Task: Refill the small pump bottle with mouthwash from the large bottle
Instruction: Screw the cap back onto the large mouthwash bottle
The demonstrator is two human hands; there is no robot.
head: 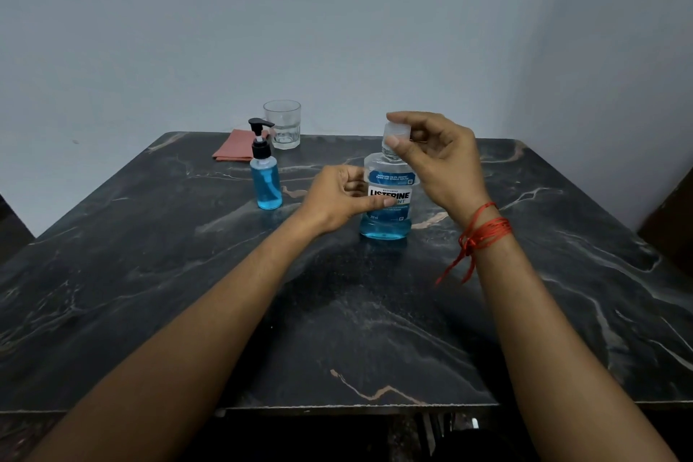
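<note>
Gripping now: both hands work the large bottle; the small one waits, pump still on.
Cloth: a folded salmon-pink cloth [233, 148] lies at the far edge of the black marble-patterned table [150, 274].
Pump bottle: the small clear plastic pump bottle with a black pump head [265, 169] stands upright, partly filled with blue liquid, well left of both hands and nearer the left one.
Glass: an empty faceted clear glass tumbler [282, 124] stands just behind it.
Left hand: the left hand [337, 199] curls against the label side, steadying the body.
Large bottle: the clear labelled mouthwash bottle of blue liquid [388, 199] stands upright, long axis vertical.
Cap: the translucent ribbed cap [397, 131] sits atop the neck, directly under the fingertips.
Right hand: the right hand [438, 161] pinches the cap from above, thumb and forefinger closed on it; I judge it is being unscrewed.
Wrist: a red thread band [483, 232] is tied there.
</note>
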